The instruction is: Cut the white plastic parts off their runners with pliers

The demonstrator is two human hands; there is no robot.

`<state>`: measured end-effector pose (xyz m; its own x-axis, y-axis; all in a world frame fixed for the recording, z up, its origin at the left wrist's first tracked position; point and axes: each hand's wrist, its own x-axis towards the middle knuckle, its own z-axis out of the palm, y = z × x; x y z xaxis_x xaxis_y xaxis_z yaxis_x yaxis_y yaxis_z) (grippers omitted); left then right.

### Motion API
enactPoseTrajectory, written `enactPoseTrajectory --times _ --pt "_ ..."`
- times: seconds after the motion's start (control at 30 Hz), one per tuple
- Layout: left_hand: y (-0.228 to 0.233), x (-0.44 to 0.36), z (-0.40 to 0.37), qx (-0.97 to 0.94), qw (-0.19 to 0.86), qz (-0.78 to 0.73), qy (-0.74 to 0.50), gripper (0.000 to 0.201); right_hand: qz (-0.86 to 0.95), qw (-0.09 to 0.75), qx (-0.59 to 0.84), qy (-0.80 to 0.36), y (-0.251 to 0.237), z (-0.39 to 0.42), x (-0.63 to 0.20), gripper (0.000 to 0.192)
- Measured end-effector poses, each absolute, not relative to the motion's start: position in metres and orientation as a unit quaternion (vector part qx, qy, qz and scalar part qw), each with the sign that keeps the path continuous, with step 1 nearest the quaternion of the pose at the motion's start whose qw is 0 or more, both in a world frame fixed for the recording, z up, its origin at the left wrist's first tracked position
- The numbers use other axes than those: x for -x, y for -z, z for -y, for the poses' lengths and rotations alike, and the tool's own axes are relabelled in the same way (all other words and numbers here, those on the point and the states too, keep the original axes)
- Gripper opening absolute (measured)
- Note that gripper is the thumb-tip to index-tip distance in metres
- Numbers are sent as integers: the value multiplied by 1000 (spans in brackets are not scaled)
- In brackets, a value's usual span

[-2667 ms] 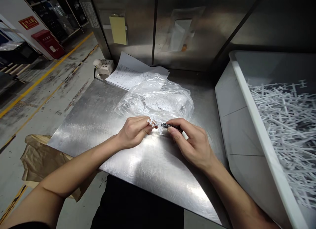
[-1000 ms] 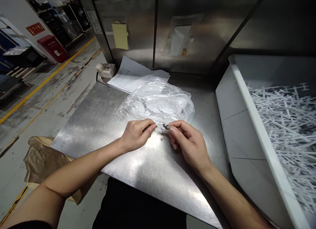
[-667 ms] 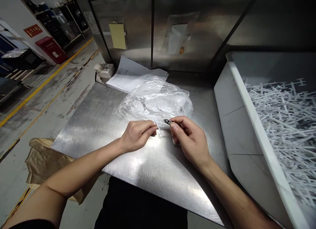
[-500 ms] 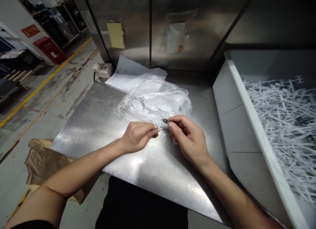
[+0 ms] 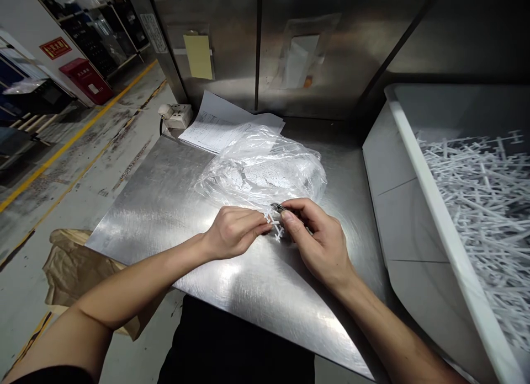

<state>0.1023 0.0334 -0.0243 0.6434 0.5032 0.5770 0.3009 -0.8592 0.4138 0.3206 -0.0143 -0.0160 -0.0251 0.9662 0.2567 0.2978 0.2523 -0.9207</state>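
Observation:
Between finger and thumb, my left hand (image 5: 237, 231) pinches a small white plastic sprue (image 5: 275, 226) with short cross branches. My right hand (image 5: 318, 238) is closed around a small dark cutting tool, seemingly nippers (image 5: 277, 207); its handles are hidden in the palm. The tool's tip is at the upper end of the sprue, and I cannot tell whether it touches. Just beyond both hands, a clear plastic bag (image 5: 265, 169) with many tiny white pieces lies on the metal table (image 5: 157, 207).
A large pale bin (image 5: 439, 213) full of white sprues (image 5: 488, 207) stands on the right. Printed sheets (image 5: 219, 119) lie behind the bag, near a power socket (image 5: 179, 117). A metal wall (image 5: 232, 69) closes off the back. Brown paper (image 5: 78, 268) is below the table's left edge.
The nippers and the sprue have come together, where a gap showed before. The sprue's angle has shifted slightly. The whole view has moved a little.

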Motion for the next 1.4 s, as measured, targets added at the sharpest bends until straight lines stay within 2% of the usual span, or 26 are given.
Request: enactPoseTrajectory --times 0.67,1.0,1.4 --pt "28 -103 -31 -896 156 -229 -346 25 651 475 508 -305 24 14 -317 15" --pt "26 -104 -31 -879 233 -256 -328 28 604 470 546 -342 29 13 -312 23" --pt "28 -101 -32 -893 180 -250 -327 28 673 490 479 -278 14 21 -319 11"
